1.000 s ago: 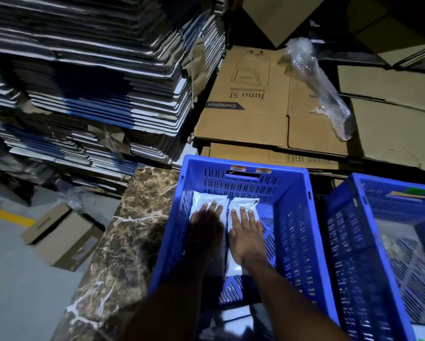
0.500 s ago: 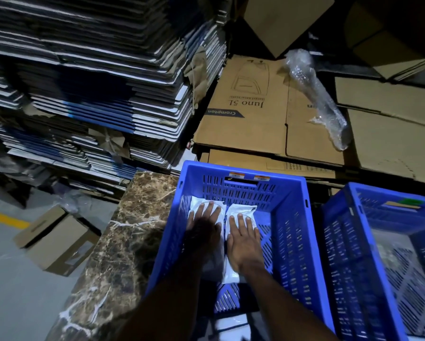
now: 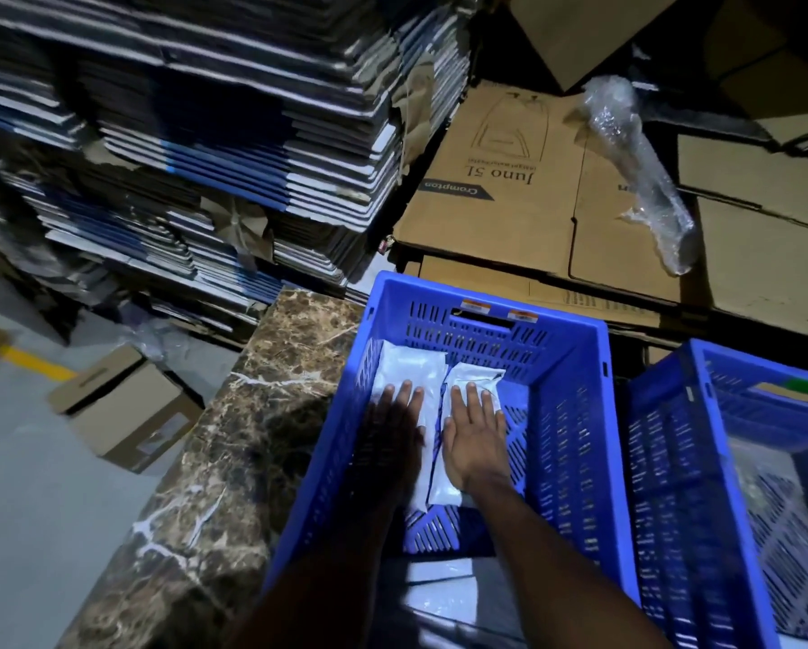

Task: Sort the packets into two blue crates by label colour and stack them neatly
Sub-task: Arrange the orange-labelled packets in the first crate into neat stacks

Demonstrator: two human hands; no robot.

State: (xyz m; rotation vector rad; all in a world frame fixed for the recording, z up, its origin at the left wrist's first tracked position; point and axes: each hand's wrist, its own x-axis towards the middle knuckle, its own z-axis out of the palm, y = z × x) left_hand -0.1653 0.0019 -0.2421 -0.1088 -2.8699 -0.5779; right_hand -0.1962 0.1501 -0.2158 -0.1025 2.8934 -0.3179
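Note:
Two white packets lie side by side on the floor of the left blue crate (image 3: pixel 575 367), against its left wall. My left hand (image 3: pixel 392 428) rests flat on the left packet (image 3: pixel 411 367), fingers spread. On the right packet (image 3: pixel 474 374) my right hand (image 3: pixel 474 433) lies flat in the same way. Neither hand grips anything. A second blue crate (image 3: pixel 673 461) stands close to the right, its floor pale and blurred. More white packets (image 3: pixel 444 597) show below the left crate's near edge, between my forearms. Label colours are not visible.
Both crates sit on a brown marble slab (image 3: pixel 261 414). Flattened cardboard cartons (image 3: pixel 500 189) and a roll of bubble wrap (image 3: pixel 640 171) lie behind them. A tall stack of flat sheets (image 3: pixel 205 133) rises at the back left. A small carton (image 3: pixel 125 405) sits on the grey floor.
Both hands have slid a little toward me along the packets, so more of each packet's far end shows. The view has shifted slightly.

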